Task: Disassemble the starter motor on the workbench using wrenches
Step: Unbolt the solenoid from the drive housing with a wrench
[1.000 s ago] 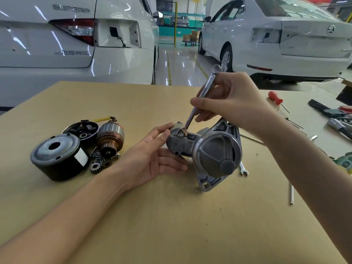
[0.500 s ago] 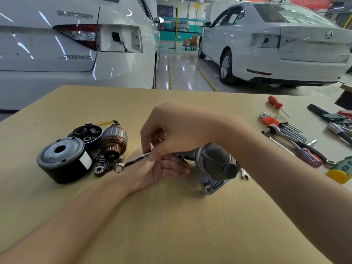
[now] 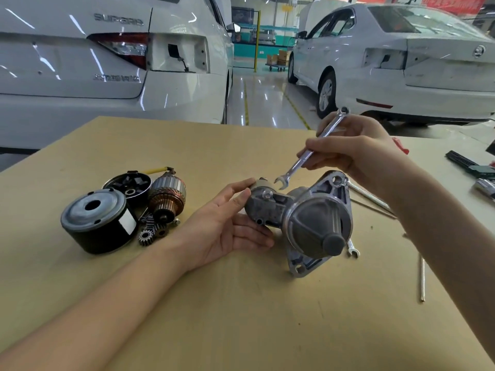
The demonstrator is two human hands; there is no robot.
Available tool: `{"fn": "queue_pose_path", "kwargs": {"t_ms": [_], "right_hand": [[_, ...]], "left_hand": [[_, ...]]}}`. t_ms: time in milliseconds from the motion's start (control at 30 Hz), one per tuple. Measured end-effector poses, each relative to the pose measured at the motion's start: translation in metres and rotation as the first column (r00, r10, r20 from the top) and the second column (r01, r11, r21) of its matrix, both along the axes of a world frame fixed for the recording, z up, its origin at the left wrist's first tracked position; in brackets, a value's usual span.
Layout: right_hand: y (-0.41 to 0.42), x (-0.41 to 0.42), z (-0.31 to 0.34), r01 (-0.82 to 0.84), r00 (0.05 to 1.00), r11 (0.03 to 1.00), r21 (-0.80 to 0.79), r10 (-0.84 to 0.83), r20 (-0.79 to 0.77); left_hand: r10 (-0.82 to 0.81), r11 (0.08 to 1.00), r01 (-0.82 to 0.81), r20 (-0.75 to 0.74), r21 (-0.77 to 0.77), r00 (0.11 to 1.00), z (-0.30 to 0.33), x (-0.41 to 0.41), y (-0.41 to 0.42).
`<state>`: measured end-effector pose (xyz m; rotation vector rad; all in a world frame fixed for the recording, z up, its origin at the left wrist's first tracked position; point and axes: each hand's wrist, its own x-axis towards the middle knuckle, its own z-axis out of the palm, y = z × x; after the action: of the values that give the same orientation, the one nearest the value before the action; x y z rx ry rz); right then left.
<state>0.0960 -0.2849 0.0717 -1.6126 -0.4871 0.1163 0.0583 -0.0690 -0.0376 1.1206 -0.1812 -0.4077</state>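
Half a second ago my right hand (image 3: 356,153) had swung the wrench (image 3: 312,151) low and left across my other wrist; now I have lifted it off, and its open end hangs just above the small nut (image 3: 267,194) on top of the motor housing (image 3: 297,218), not touching. I read that as resetting for another turn, so the nut is probably still on. My right fingers pinch the wrench mid-shaft. My left hand (image 3: 227,226) lies open, fingers nearly straight, cradling the motor's left end on the workbench (image 3: 241,317). Removed parts sit to the left: the black can (image 3: 97,220) and copper-wound rotor (image 3: 167,195). My right forearm covers tools at the far right, and I cannot tell how loose the nut is.
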Motion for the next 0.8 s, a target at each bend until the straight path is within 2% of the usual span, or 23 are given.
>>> {"fn": "queue_pose_path", "kwargs": {"t_ms": [533, 800], "right_hand": [[0.009, -0.007, -0.002, -0.029, 0.993, 0.989, -0.143, 0.045, 0.112], [0.010, -0.007, -0.002, -0.027, 0.985, 0.988, -0.150, 0.052, 0.162]], "left_hand": [[-0.017, 1.000, 0.017, -0.006, 0.001, 1.000, -0.002, 0.002, 0.001], [-0.023, 1.000, 0.023, -0.015, 0.003, 1.000, 0.000, 0.000, 0.002]]}}
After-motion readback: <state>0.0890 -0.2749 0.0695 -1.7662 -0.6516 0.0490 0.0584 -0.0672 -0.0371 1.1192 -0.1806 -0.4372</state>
